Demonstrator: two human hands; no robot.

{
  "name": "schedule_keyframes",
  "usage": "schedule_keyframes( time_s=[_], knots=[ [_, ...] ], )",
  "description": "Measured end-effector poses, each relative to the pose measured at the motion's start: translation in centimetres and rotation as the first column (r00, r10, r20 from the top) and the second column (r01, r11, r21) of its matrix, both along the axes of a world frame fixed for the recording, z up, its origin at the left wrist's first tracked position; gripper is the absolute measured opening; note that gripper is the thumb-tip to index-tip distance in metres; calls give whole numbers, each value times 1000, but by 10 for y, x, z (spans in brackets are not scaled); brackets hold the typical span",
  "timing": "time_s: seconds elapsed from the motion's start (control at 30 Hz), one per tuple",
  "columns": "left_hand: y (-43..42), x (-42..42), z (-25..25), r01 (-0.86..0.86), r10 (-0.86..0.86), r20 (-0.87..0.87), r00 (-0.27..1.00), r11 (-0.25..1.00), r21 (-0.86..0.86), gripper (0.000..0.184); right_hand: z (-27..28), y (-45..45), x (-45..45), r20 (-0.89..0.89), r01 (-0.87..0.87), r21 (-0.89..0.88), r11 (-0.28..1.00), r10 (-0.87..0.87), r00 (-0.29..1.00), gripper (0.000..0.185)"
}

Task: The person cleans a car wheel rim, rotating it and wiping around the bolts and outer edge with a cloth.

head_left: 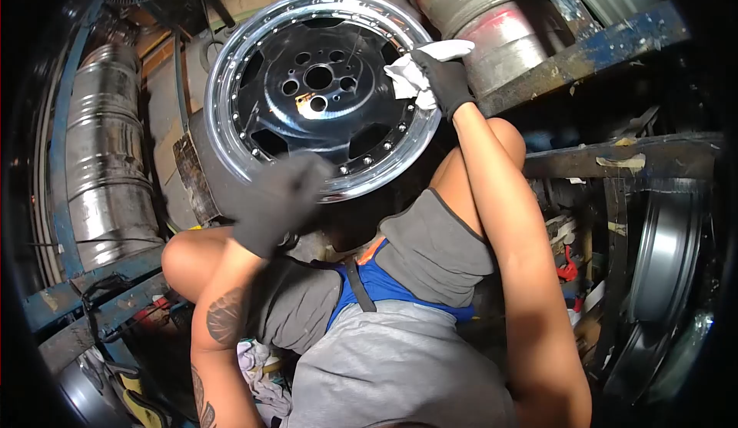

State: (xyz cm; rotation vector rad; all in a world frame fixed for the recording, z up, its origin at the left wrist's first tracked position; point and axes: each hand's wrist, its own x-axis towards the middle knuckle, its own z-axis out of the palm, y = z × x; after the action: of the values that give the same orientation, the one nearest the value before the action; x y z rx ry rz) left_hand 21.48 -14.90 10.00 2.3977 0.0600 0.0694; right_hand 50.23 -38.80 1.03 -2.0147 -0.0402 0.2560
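A black wheel with a polished chrome rim (219, 132) stands in front of my knees, its face toward me. My right hand (446, 82), in a black glove, is closed around a white cloth (410, 80) at the rim's right side. The cloth lies against the rim and the bolts there. My left hand (288, 193), also gloved in black, is in front of the wheel's lower left edge. Motion blurs its fingers, so their shape and any contact with the rim cannot be made out.
Stacked metal rims (111, 159) stand on the left behind a blue frame (60, 143). More rims (480, 24) lie at the upper right beside a paint-spattered beam (584, 59). A grey rim (667, 251) is at the far right. Crumpled cloths (261, 378) lie below my left thigh.
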Motion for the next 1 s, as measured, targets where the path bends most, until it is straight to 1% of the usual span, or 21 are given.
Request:
schedule_keyframes(
  time_s=[0.03, 0.07, 0.1, 0.13, 0.2, 0.23, 0.3, 0.33, 0.37, 0.4, 0.47, 0.5, 0.53, 0.6, 0.63, 0.7, 0.77, 0.87, 0.9, 0.97, 1.0],
  knots=[
    [-25, 0, -5, 241, -238, 45, 970, 966, -90, 23, -8, -1, 10, -51, -10, 50, 999, 13, 999, 52],
    [-52, 0, -21, 408, -390, 136, 911, 900, -151, 35, -17, -3, 19, -102, -19, 98, 995, 29, 994, 50],
    [-79, 5, -17, 523, -501, 168, 849, 841, -135, 39, 2, -1, 11, -157, -42, 177, 983, 70, 985, 45],
    [-106, 11, -14, 628, -601, 198, 774, 770, -117, 45, -1, -3, 14, -206, -23, 299, 954, 88, 975, 43],
    [-151, 11, -19, 648, -630, 350, 693, 758, 82, 40, -15, -3, 23, -292, 21, 523, 852, 156, 944, 40],
    [-168, 11, -29, 685, -693, 313, 649, 712, 154, 32, -19, 0, 26, -346, 40, 583, 812, 203, 916, 36],
    [-203, 10, -55, 742, -786, 252, 564, 616, 263, 15, -8, 6, 21, -349, 41, 665, 746, 262, 900, 36],
    [-217, 7, -55, 689, -740, 309, 597, 671, 274, 14, -2, 9, 21, -345, 40, 704, 709, 292, 892, 35],
    [-228, 9, -54, 665, -705, 355, 613, 704, 250, 13, 0, 6, 29, -287, -58, 686, 725, 344, 894, 35],
    [-238, 13, -53, 637, -664, 397, 634, 739, 218, 13, 11, 11, 26, -281, -45, 663, 748, 304, 910, 33],
    [-257, 23, -43, 577, -635, 416, 651, 770, 274, 14, 37, 21, 5, -288, -3, 615, 789, 228, 930, 31],
    [-265, 26, -41, 550, -627, 423, 654, 778, 304, 14, 32, 20, 8, -280, -112, 676, 729, 394, 875, 33],
    [-273, 31, -44, 509, -597, 457, 659, 802, 313, 14, 33, 18, 11, -345, -85, 588, 805, 344, 873, 30],
    [-287, 42, -46, 422, -528, 535, 660, 849, 317, 14, 31, 18, 10, -271, -171, 564, 808, 376, 886, 32],
    [-289, 48, -50, 437, -514, 528, 675, 856, 275, 14, 27, 16, 7, -245, -209, 546, 811, 393, 886, 33],
    [-290, 56, -50, 447, -517, 517, 683, 855, 264, 14, 27, 14, 17, -296, -248, 630, 736, 523, 799, 36],
    [-286, 60, -43, 466, -546, 488, 682, 837, 286, 16, 27, 16, 10, -342, -175, 668, 723, 508, 791, 35],
    [-285, 58, -50, 428, -499, 559, 662, 864, 265, 18, 37, 12, 0, -308, -172, 680, 713, 490, 815, 34],
    [-279, 56, -45, 407, -504, 528, 684, 864, 297, 20, 43, 13, -5, -340, -62, 698, 713, 407, 848, 33],
    [-250, 43, -25, 371, -505, 463, 729, 859, 354, 23, 19, -4, 17, -356, -51, 684, 728, 393, 848, 35],
    [-235, 37, -18, 389, -486, 419, 767, 872, 298, 26, 10, -10, 23, -367, -43, 676, 736, 386, 846, 35]
  ],
)
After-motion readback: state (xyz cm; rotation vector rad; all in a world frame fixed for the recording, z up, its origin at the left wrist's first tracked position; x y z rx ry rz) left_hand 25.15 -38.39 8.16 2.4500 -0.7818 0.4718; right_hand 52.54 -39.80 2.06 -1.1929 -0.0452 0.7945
